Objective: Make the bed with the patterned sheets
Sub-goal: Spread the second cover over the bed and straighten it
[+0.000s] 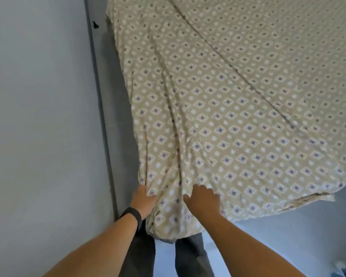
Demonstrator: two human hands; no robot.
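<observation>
1. The patterned sheet (238,116) covers the bed — tan fabric printed with white-edged diamonds around dark squares, with pale rings between them.
2. The cloth lies mostly flat; long creases fan out from the near corner, and one straight fold line runs diagonally across the top.
3. The left hand (143,200) sits at the corner's wall side, fingers curled into the fabric and gripping a bunched fold. A black wristband (131,215) circles its wrist.
4. The right hand (203,200) rests on top of the sheet just beside it, fingers bent and pressing into the cloth; whether they pinch it cannot be told.
5. A smooth grey wall (38,116) with a darker vertical strip stands close along the bed's left edge.
6. The sheet's right edge hangs ragged over a pale blue floor (288,236).
</observation>
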